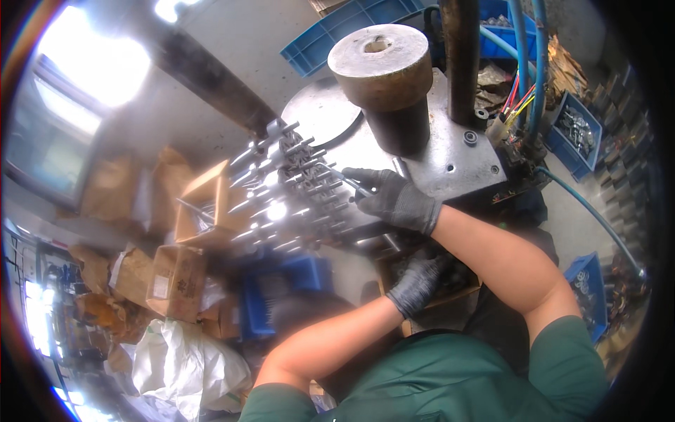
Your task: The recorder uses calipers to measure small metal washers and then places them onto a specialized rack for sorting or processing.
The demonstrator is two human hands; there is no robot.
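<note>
My right hand (397, 201), in a dark grey glove, is closed around a slim metal rod (349, 182). The rod's far end points left toward a cluster of upright metal pins (292, 186) at the left of the steel machine plate (450, 165). My left hand (420, 283), gloved too, reaches down below the plate's near edge into a shallow brown box (450, 299) with dark contents. Its fingers are mostly hidden and blurred there, so what it holds does not show.
A thick steel cylinder (383, 74) stands on the plate, beside a dark column (460, 63). Blue hoses (538, 84) hang at the right. Blue bins of metal parts (576, 133) and cardboard boxes (176, 281) surround me. A white sack (186, 366) lies lower left.
</note>
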